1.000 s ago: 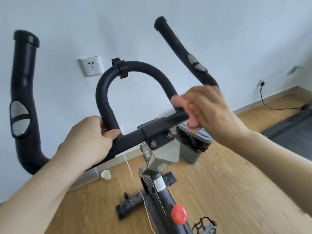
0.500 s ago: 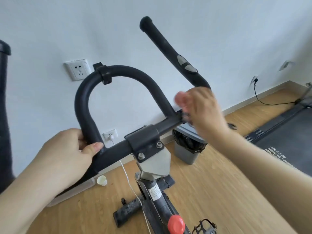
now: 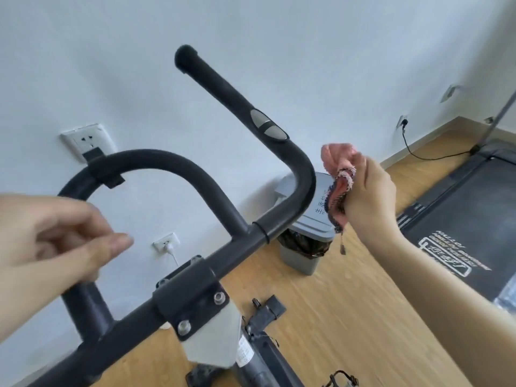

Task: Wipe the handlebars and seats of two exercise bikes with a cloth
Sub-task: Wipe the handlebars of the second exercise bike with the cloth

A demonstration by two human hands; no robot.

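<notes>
The left hand (image 3: 55, 236) hovers loosely curled and empty beside the left curve of the exercise bike's black handlebar (image 3: 231, 252), fingers half closed around nothing. Right of the handlebar's upturned right grip, the right hand (image 3: 368, 191), wrist bent, pinches a bunched pink cloth (image 3: 339, 185), just clear of the bar, above a grey waste bin (image 3: 304, 247).

Handlebar (image 3: 212, 188): matt black foam-like covering, silver sensor pads. Cloth (image 3: 339, 185): pink woven fabric, frayed edge. Bracket (image 3: 208, 350): pale metal, bolted. Floor (image 3: 335, 317): smooth wood
</notes>
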